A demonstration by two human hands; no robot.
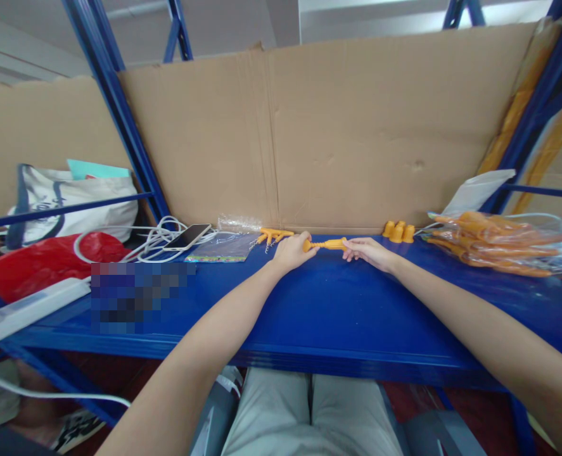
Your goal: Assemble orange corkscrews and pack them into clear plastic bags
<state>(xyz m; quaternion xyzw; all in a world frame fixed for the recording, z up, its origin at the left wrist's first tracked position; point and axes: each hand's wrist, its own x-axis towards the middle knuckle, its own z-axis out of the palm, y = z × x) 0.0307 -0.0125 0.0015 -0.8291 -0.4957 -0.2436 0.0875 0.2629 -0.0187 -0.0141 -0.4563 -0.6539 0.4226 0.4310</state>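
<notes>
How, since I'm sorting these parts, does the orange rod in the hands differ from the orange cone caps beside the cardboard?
The orange rod is long, thin and lies sideways; the cone caps are short, stubby and stand upright. The rod is a single piece held at its ends by the left hand and right hand; the caps sit untouched in a small cluster on the blue shelf. Both are the same orange.

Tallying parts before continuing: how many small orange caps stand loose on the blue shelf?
3, clustered at the cardboard wall beyond the right hand: left cap, middle cap, right cap. Others may hide behind them.
</notes>
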